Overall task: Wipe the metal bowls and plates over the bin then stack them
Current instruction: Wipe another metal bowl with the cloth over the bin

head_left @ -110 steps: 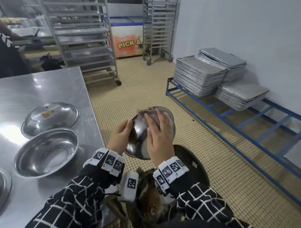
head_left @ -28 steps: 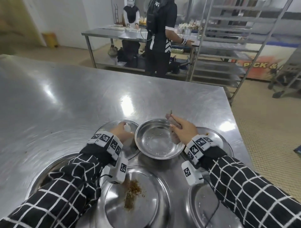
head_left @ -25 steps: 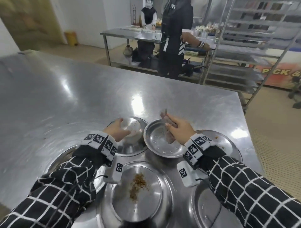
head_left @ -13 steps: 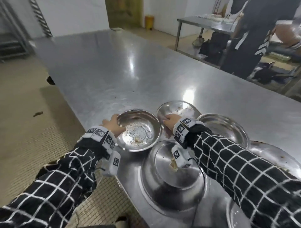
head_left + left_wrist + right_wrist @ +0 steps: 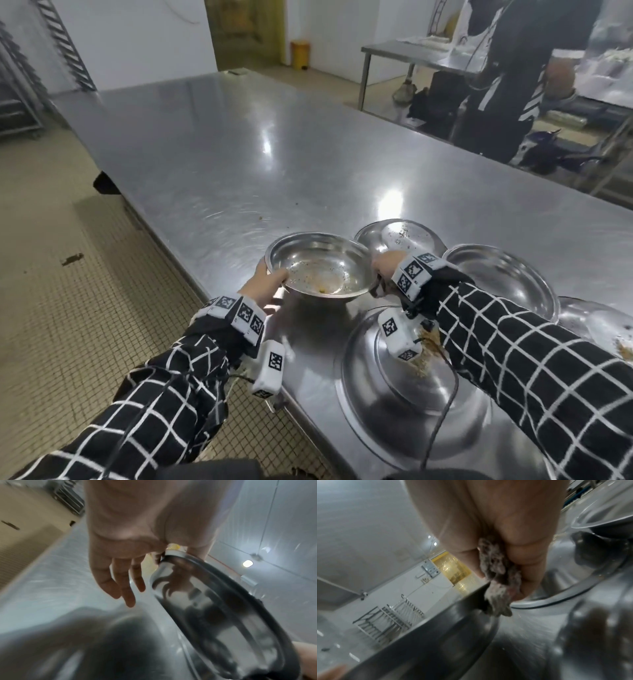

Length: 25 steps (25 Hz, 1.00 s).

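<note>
Both hands: on one round steel bowl [image 5: 320, 270], crumbs inside, over the shiny desk [image 5: 239, 154].
Left hand [image 5: 263, 286]: pinches the rim.
Right hand [image 5: 387, 267]: clutches a frayed grey rag [image 5: 496, 580] at the opposite rim.

Round shiny steel bowl [image 5: 322, 270], polished but speckled with crumbs; brushed stainless table [image 5: 239, 154] at 12 o'clock, glossy and swirl-scratched. Grey rag [image 5: 496, 582] looks fuzzy, rough cloth.

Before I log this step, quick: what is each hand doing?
Left hand: grips the rim of the dirty metal bowl.
Right hand: clutches a grey rag at the bowl's opposite rim.
</note>
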### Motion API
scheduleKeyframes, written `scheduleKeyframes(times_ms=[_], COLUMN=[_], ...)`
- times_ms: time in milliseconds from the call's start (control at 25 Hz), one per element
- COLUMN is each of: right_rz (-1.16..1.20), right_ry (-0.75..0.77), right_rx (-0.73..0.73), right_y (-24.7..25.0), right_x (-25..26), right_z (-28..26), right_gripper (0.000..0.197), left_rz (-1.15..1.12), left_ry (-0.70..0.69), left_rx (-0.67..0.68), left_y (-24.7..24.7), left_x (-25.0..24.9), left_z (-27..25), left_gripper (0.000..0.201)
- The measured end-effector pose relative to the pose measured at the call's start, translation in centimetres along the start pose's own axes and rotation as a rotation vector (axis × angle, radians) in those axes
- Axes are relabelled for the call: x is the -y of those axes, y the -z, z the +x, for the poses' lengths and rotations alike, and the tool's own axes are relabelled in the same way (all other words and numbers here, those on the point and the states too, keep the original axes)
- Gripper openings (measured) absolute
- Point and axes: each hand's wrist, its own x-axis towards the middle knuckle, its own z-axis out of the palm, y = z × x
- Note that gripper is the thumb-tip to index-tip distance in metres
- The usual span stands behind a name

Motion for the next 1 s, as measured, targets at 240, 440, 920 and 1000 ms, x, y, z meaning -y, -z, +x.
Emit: scheduleKeyframes(times_ms=[240, 440, 920, 1000], right_rz=[0.354, 0.569, 0.8, 0.849], right_ry=[-0.063, -0.244, -0.734, -0.784], right_rx=[-0.411, -0.721, -1.219, -1.336], right_y=[4.2, 6.1, -0.5, -2.7], right_x=[-1.1, -6.9, -20.8, -23.7], right_z=[-3.6, -11.0, -37.7, -42.4], right_gripper=[0.033, 0.032, 0.046, 0.037], left_rz=[-0.17, -0.106, 0.045, 0.049], left_ry=[-0.232, -0.376, -0.383, -0.371], left_rx=[0.187, 0.435, 1.124, 1.22], left_y=[-3.4, -8.7, -27.9, -31.6], left_x=[-7.3, -11.0, -7.6, -5.7], left_z=[-0.6, -3.8, -20.0, -23.9], left_gripper=[0.046, 0.011, 0.017, 0.036])
